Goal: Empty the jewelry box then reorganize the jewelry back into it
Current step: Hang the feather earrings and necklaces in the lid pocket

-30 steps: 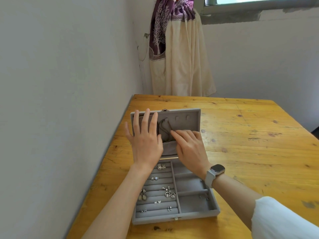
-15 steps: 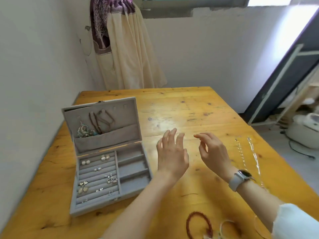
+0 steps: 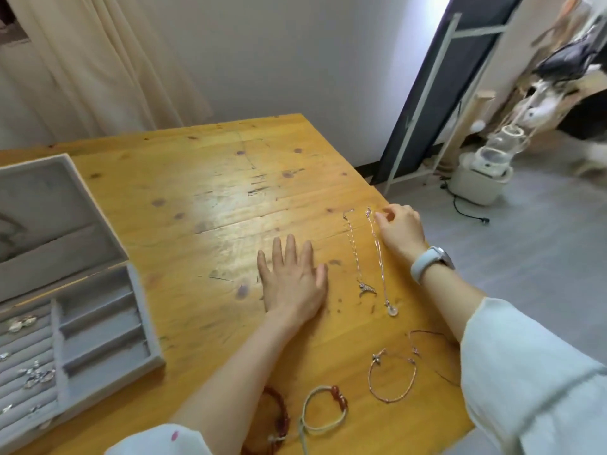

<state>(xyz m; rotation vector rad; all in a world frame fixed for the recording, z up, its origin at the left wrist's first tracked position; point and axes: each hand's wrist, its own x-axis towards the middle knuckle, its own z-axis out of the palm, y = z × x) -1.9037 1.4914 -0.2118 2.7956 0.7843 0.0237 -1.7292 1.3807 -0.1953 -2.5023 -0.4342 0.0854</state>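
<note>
Head view: looks down on a wooden table [image 3: 203, 198] with jewelry laid out on it.
Left hand [image 3: 292, 284]: flat on the table, fingers straight and spread, holding nothing.
Right hand [image 3: 400, 229]: near the far right edge of the table, fingers curled at the top end of the right necklace [image 3: 377, 254]; cannot tell if the chain is really pinched or only touched. Pale watch [image 3: 430, 262] on the wrist.
Necklaces: two thin silver chains lying side by side, stretched out between the two hands. Left necklace [image 3: 354, 254] ends in a curved silver charm; right one ends in a small clear drop.
Jewelry box [image 3: 108, 323]: gray, lid open and standing up, at the left edge of the table, well apart from both hands. Small silver earrings [image 3: 37, 376] sit in the padded rows on its left side; right compartments look bare.
Bracelets: thin rose-gold bracelet [image 3: 392, 377] near the right sleeve, thin dark cord bracelet [image 3: 427, 336] just beyond it, cream cord bracelet with red beads [image 3: 323, 410] beside the left forearm, red bead bracelet [image 3: 279, 418] partly hidden under that forearm.
</note>
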